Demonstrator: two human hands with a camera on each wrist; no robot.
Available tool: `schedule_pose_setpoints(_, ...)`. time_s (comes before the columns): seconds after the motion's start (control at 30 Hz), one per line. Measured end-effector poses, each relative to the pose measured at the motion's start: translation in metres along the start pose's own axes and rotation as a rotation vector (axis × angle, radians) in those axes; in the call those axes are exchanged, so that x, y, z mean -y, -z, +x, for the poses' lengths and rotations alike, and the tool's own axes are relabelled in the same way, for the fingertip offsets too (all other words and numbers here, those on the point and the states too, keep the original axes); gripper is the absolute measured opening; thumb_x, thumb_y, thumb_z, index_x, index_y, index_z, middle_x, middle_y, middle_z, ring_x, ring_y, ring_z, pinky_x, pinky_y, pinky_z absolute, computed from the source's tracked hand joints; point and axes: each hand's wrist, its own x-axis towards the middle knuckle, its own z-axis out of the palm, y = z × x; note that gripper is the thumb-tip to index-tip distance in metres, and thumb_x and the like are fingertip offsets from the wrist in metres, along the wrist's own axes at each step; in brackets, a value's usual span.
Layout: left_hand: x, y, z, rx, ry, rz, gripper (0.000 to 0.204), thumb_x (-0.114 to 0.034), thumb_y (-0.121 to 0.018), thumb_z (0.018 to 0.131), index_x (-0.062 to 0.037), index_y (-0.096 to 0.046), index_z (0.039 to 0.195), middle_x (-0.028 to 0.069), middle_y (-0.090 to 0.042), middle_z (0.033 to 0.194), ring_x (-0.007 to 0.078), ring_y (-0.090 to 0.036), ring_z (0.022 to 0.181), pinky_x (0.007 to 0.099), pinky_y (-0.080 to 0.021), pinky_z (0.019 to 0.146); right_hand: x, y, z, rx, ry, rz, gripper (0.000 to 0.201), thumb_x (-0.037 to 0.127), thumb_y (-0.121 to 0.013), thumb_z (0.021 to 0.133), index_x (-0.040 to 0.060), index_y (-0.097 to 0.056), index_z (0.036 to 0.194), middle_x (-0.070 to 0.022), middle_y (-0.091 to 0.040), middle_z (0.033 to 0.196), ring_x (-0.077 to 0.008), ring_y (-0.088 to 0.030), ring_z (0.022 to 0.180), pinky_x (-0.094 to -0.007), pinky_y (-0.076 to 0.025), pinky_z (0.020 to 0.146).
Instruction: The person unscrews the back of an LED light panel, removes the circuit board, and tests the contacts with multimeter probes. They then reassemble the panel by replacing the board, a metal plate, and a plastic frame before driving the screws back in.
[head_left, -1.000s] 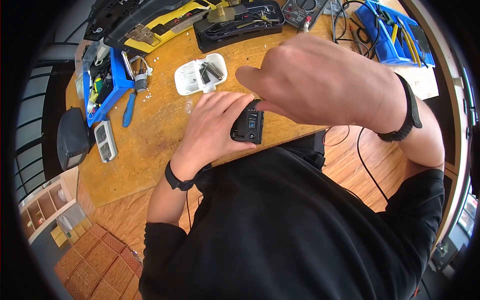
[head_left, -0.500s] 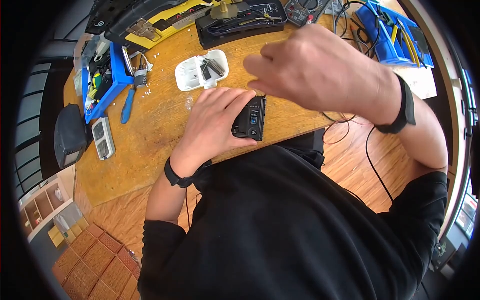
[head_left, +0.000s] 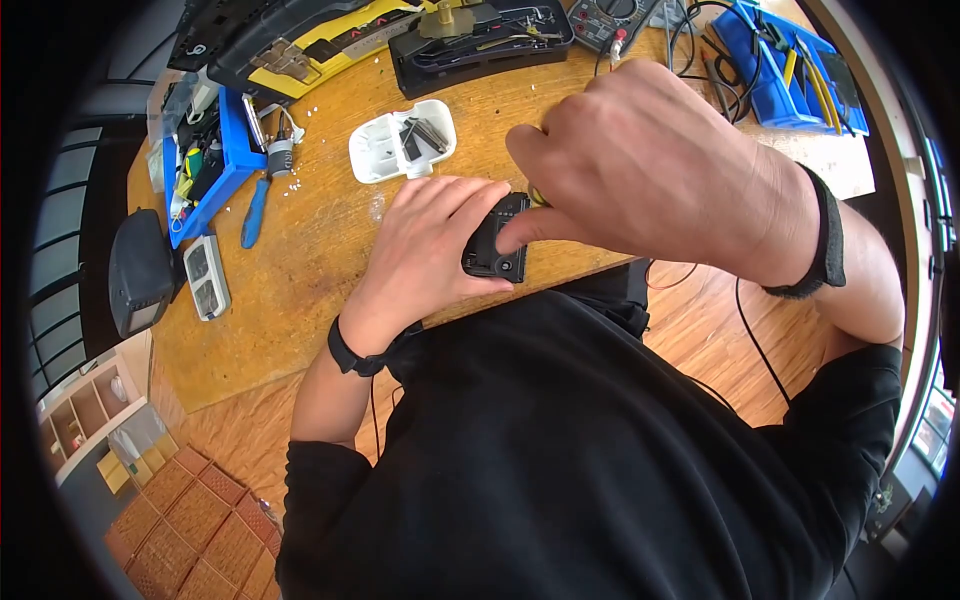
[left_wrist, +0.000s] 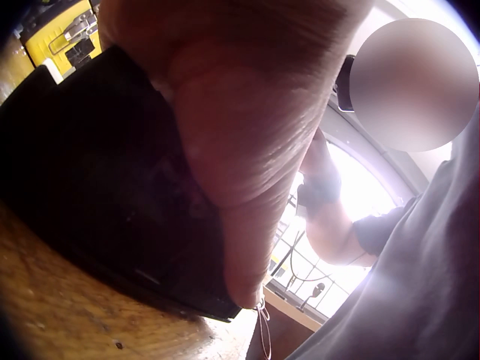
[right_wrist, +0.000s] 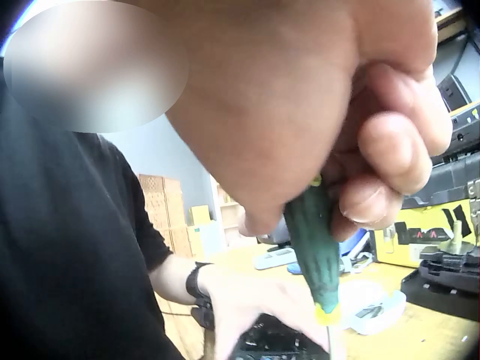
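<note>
A black boxy device (head_left: 482, 250) lies at the table's front edge, its upper face showing small markings. My left hand (head_left: 425, 240) grips it from the left, fingers along the far side and thumb at the near side; the left wrist view shows the thumb against the dark body (left_wrist: 112, 180). Above the device's right part is my right hand (head_left: 640, 170). In the right wrist view this hand (right_wrist: 300, 97) holds a screwdriver with a green handle (right_wrist: 313, 247) and yellow end, its shaft pointing down toward the device. Where the tip meets the device is hidden.
Behind the device stands a white divided box (head_left: 375, 150) with small dark parts. A blue screwdriver (head_left: 256, 215), a grey-white case (head_left: 207, 279) and a blue bin (head_left: 240, 140) are at the left. At the back are a black tray (head_left: 490, 75), a multimeter (head_left: 605, 22) and another blue bin (head_left: 790, 115).
My right hand lifted a little away from the device, then came back down over its right part. My left hand has kept its grip.
</note>
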Motion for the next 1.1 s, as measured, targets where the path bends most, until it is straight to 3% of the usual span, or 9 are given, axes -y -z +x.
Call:
schedule_pose_setpoints(0.07,-0.001,0.001,0.001,-0.003,-0.006,0.005,0.096,-0.037,-0.102,0.06,-0.0096,-0.062,0.144,0.0075,-0.068,0.135,0.0305,-0.063,0.127,0.0464,-0.046,0.111,0.007,-0.001,0.003,-0.089,-0.161,-0.057,0.033,0.024,-0.079,0.098,0.0008,-0.055,0.101,-0.0174,-0.061,0.08,-0.0359,-0.072,0.072,-0.0412,-0.053,0.058)
schedule_pose_setpoints(0.17,0.0,0.001,0.0,0.012,-0.006,0.015,0.095,-0.037,-0.102,0.06,-0.0093,-0.063,0.143,0.0075,-0.068,0.135,0.0305,-0.063,0.127,0.0463,-0.046,0.112,-0.01,-0.013,0.003,-0.166,0.004,0.071,0.03,0.022,-0.077,0.1,0.0006,-0.055,0.099,-0.0171,-0.062,0.081,-0.0349,-0.073,0.073,-0.0397,-0.052,0.058)
schedule_pose_setpoints(0.3,0.0,0.001,0.001,0.031,0.0,0.02,0.094,-0.037,-0.101,0.06,-0.0091,-0.063,0.142,0.0075,-0.067,0.135,0.0303,-0.063,0.127,0.046,-0.046,0.112,-0.018,-0.01,0.006,-0.162,0.071,-0.023,0.028,0.023,-0.075,0.101,0.0014,-0.057,0.099,-0.0149,-0.063,0.077,-0.0329,-0.073,0.069,-0.0383,-0.052,0.057)
schedule_pose_setpoints(0.47,0.002,0.0,-0.002,0.016,-0.013,0.025,0.095,-0.037,-0.101,0.06,-0.009,-0.063,0.142,0.0076,-0.067,0.135,0.0303,-0.063,0.127,0.0461,-0.046,0.112,-0.002,0.002,0.014,-0.005,-0.058,-0.124,0.033,0.029,-0.077,0.1,0.0026,-0.059,0.095,-0.0101,-0.064,0.067,-0.0289,-0.071,0.062,-0.0375,-0.052,0.057)
schedule_pose_setpoints(0.67,0.002,0.001,0.001,0.022,-0.004,0.001,0.095,-0.037,-0.101,0.06,-0.0092,-0.063,0.143,0.0072,-0.067,0.136,0.0302,-0.063,0.127,0.0463,-0.046,0.112,-0.013,-0.006,0.0,-0.204,0.01,-0.104,0.018,0.007,-0.076,0.09,0.0018,-0.059,0.094,-0.0104,-0.063,0.067,-0.031,-0.069,0.06,-0.0401,-0.053,0.057)
schedule_pose_setpoints(0.8,0.001,0.001,0.001,0.029,-0.011,0.022,0.095,-0.037,-0.101,0.061,-0.0097,-0.062,0.144,0.0071,-0.067,0.135,0.0302,-0.063,0.127,0.0464,-0.046,0.112,-0.007,-0.001,0.001,-0.196,0.038,0.061,0.02,0.011,-0.078,0.093,0.0026,-0.06,0.09,-0.0089,-0.061,0.062,-0.0303,-0.067,0.055,-0.0405,-0.052,0.055)
schedule_pose_setpoints(0.9,0.001,0.001,0.001,0.026,-0.007,0.021,0.096,-0.037,-0.102,0.061,-0.0097,-0.062,0.144,0.0071,-0.067,0.135,0.0303,-0.063,0.127,0.0467,-0.046,0.112,-0.006,0.007,0.004,0.057,-0.025,-0.184,0.023,0.015,-0.079,0.093,0.0028,-0.06,0.092,-0.0075,-0.06,0.06,-0.0295,-0.068,0.056,-0.0404,-0.052,0.055)
schedule_pose_setpoints(1.0,0.0,0.001,0.001,0.012,-0.01,0.02,0.095,-0.037,-0.102,0.061,-0.0089,-0.063,0.142,0.0077,-0.067,0.135,0.0308,-0.062,0.128,0.0471,-0.046,0.112,-0.001,0.002,0.004,0.011,-0.08,-0.104,0.022,0.012,-0.078,0.092,0.0019,-0.059,0.094,-0.0072,-0.06,0.062,-0.0288,-0.068,0.056,-0.0404,-0.052,0.056)
schedule_pose_setpoints(1.1,0.002,-0.001,-0.001,0.028,0.0,0.038,0.092,-0.037,-0.102,0.06,-0.0086,-0.064,0.139,0.0083,-0.067,0.133,0.0318,-0.062,0.128,0.0476,-0.046,0.112,-0.005,-0.014,0.004,-0.216,-0.002,0.022,0.02,0.01,-0.075,0.092,0.0014,-0.058,0.095,-0.0078,-0.06,0.062,-0.0281,-0.067,0.056,-0.0408,-0.053,0.056)
